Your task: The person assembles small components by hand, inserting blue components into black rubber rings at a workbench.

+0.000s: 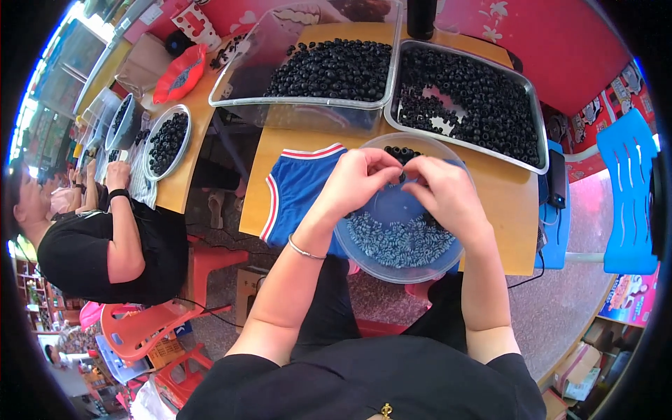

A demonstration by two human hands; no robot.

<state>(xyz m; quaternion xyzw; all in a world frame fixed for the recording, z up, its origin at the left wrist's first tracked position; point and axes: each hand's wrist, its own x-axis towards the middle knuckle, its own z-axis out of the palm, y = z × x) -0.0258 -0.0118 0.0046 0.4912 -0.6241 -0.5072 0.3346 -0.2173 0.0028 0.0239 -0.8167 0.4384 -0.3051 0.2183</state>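
My left hand (358,180) and my right hand (444,192) meet over a clear round plastic bowl (357,246) at the table's near edge. Their fingertips pinch together on a small black bead (402,176) between them. The bowl holds a layer of pale grey-blue beads (402,241) at the front and a few black beads (399,152) at the back. A thin bracelet circles my left wrist. A blue cloth with red and white trim (297,189) lies left of the bowl, partly under it.
A metal tray (535,140) and a clear plastic tray (308,105), both full of black beads, sit behind the bowl on the wooden table (504,210). A person in black (105,245) works at another table at left, near a plate of black beads (166,142). Blue chair (626,189) at right.
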